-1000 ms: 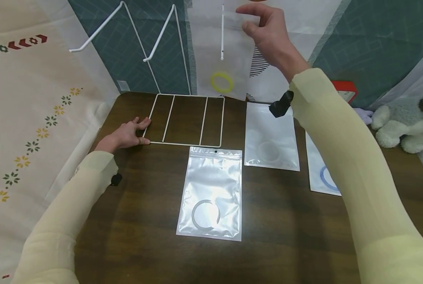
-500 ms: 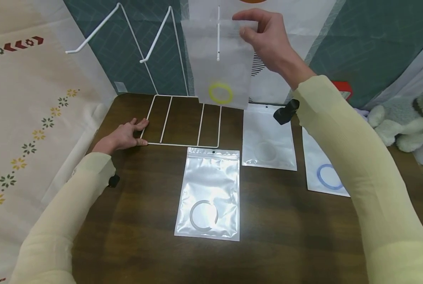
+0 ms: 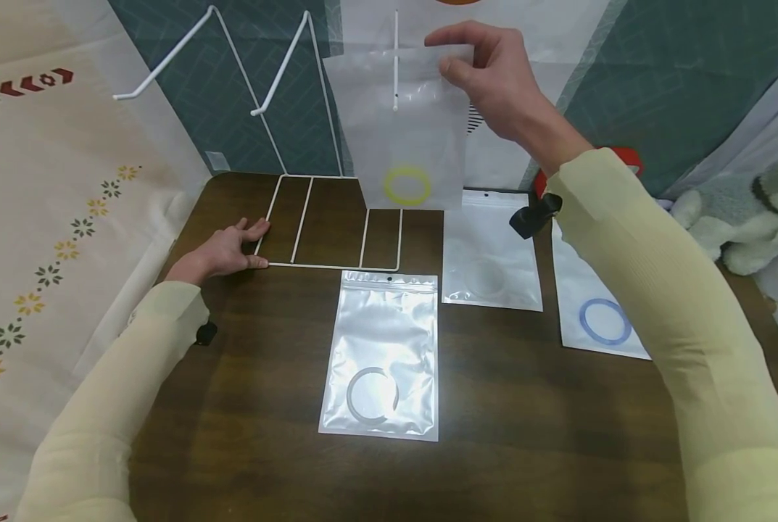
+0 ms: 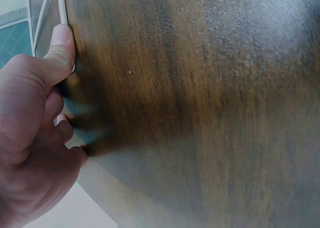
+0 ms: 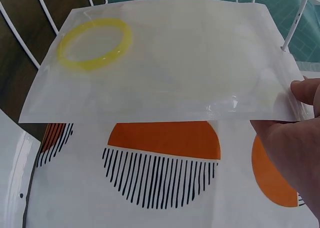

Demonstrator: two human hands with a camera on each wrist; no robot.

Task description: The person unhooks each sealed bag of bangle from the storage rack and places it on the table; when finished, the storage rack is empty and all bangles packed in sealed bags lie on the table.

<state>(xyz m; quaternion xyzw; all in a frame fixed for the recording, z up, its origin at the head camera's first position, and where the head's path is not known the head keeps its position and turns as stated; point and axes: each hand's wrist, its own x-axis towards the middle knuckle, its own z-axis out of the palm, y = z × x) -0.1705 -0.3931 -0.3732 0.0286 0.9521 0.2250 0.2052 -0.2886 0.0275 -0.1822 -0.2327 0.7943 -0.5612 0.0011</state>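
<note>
My right hand [image 3: 502,83] pinches the top right edge of a frosted zip bag [image 3: 356,109] with a yellow ring [image 3: 407,185] inside. A white prong of the wire display rack [image 3: 326,265] overlaps the bag's upper part, its tip in front of the bag. In the right wrist view, the bag [image 5: 170,63] is spread nearly flat and the prong meets it close to my thumb. My left hand [image 3: 222,250] grips the rack's base at its front left corner. In the left wrist view my thumb [image 4: 61,43] lies on the white wire.
A silvery zip bag with a grey ring [image 3: 378,348] lies on the brown table [image 3: 265,406]. Farther right lie a bag with a pale ring [image 3: 493,246] and one with a blue ring [image 3: 604,321]. A plush toy [image 3: 741,210] and a red object [image 3: 626,158] stand at the right.
My right hand has drawn the bag with the yellow ring down and toward me along the prong; its top edge now shows below the prong's back part. My left hand stays on the rack.
</note>
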